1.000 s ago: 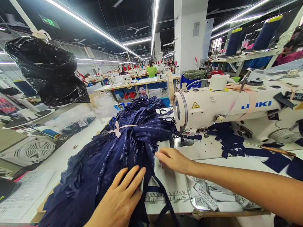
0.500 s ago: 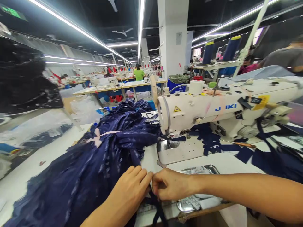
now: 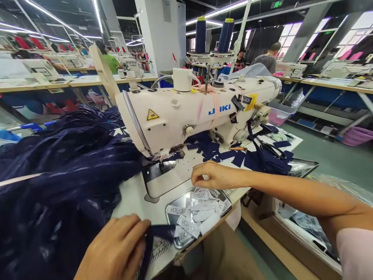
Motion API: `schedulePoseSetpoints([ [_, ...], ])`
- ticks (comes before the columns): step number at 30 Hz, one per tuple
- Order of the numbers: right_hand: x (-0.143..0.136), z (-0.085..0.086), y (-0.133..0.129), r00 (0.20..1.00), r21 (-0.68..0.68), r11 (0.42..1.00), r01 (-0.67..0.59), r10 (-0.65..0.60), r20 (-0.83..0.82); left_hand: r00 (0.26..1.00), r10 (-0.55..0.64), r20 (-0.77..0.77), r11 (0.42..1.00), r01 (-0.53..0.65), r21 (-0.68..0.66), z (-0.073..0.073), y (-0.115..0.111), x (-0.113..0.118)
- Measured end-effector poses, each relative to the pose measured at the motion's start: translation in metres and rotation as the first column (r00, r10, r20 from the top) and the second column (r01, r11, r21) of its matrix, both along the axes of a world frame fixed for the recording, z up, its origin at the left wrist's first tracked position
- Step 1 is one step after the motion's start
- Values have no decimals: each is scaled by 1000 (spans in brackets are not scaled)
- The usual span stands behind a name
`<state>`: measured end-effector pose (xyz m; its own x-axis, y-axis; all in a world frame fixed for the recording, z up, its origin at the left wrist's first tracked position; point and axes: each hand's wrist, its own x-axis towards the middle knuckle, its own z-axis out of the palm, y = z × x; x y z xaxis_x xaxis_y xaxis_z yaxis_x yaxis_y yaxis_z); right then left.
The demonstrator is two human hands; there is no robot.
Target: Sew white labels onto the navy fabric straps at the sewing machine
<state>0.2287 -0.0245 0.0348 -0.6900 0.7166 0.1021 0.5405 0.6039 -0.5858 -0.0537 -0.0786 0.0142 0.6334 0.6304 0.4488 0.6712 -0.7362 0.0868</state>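
My left hand (image 3: pixel 116 247) is at the front edge of the table, its fingers closed on a navy fabric strip (image 3: pixel 161 232) whose end sticks out to the right. Over the back of a metal tray (image 3: pixel 170 217) hangs my right hand (image 3: pixel 211 175), fingers curled into a pinch; whatever is between the fingertips is hidden. White printed labels (image 3: pixel 189 225) lie heaped in that tray. Behind both hands stands a white sewing machine (image 3: pixel 175 120), with its needle area (image 3: pixel 161 165) left of my right hand. A pile of navy garments (image 3: pixel 64 186) fills the left side.
Navy fabric scraps (image 3: pixel 204 146) and an orange-handled tool (image 3: pixel 237 148) lie beyond my right hand. Black scissors (image 3: pixel 272 149) rest farther right by another metal tray (image 3: pixel 304 165). Thread cones (image 3: pixel 201 35) stand behind the machine. A plastic-lined box (image 3: pixel 305 225) sits below right.
The view has swung right. My hands, together on the dark strip before, are now apart: the right has moved over the label tray, while the left stays with the navy strip.
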Motion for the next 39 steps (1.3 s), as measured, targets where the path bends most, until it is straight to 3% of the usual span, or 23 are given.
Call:
schedulePoseSetpoints([
  [4, 2, 3, -9, 984, 178, 979, -101, 71, 165, 995, 23, 100, 959, 6, -285, -1, 49, 13],
  [8, -12, -5, -11, 923, 332, 916, -223, 88, 375, 994, 79, 75, 942, -49, -333, -7, 78, 13],
  [10, -18, -11, -11, 890, 369, 890, -269, 83, 448, 991, 117, 60, 965, -99, -244, -9, 77, 13],
  [13, -21, -17, -9, 919, 358, 900, -249, 103, 382, 988, 153, -19, 986, -151, 72, -9, 63, 15],
  [15, -18, -19, -6, 985, 269, 956, -116, 77, 152, 989, 137, -60, 960, -118, 255, -7, 50, 21],
  [17, -13, -18, -1, 987, 61, 995, 74, -64, -151, 997, 70, -14, 961, -64, 270, -3, 41, 31],
  [19, -9, -16, 4, 903, -212, 962, 175, -242, -355, 990, 8, 141, 992, -26, 126, 0, 38, 43],
  [22, -4, -14, 7, 809, -489, 863, 130, -377, -450, 926, 76, 369, 977, 5, -214, 2, 43, 59],
  [25, -4, -17, 6, 772, -559, 824, 99, -418, -480, 825, 286, 487, 866, -6, -499, 2, 52, 64],
  [28, -8, -21, 4, 723, -554, 821, 136, -465, -511, 654, 549, 520, 668, 31, -744, 3, 56, 59],
  [30, -15, -23, 4, 693, -564, 814, 140, -487, -532, 577, 639, 509, 563, 100, -820, 4, 53, 54],
  [31, -19, -24, 4, 681, -569, 812, 131, -490, -544, 554, 655, 513, 540, 131, -831, 5, 50, 51],
  [34, -36, -22, 2, 658, -571, 817, 85, -476, -584, 515, 672, 532, 522, 180, -834, 7, 43, 47],
  [39, -66, -11, -9, 611, -613, 788, -53, -460, -644, 512, 656, 554, 519, 226, -824, 7, 39, 45],
])
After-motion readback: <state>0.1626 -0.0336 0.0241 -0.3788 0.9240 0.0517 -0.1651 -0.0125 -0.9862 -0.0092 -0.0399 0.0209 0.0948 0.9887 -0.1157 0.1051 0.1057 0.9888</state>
